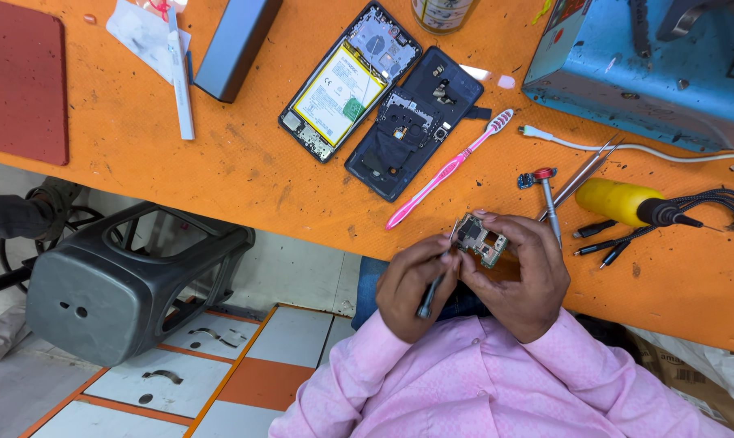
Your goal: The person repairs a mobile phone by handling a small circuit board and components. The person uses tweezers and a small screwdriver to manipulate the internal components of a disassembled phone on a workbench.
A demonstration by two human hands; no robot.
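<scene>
My right hand (523, 274) holds a small green circuit board (480, 240) over the front edge of the orange table (221, 166). My left hand (414, 285) grips a thin dark metal tool (432, 288) whose tip touches the board's left side. Both wrists are in pink sleeves. Beyond my hands lie an opened phone with its yellow-labelled battery showing (347, 81) and a dark phone back shell (412, 122). A pink toothbrush (452, 166) rests diagonally beside them.
Right of my hands lie a red-capped screwdriver (548, 203), metal tweezers (584, 169), a yellow-handled tool (618, 201) with black cables, and a white cable (626, 150). A blue machine (651, 65) fills the far right. A grey plastic stool (124, 276) stands on the floor at left.
</scene>
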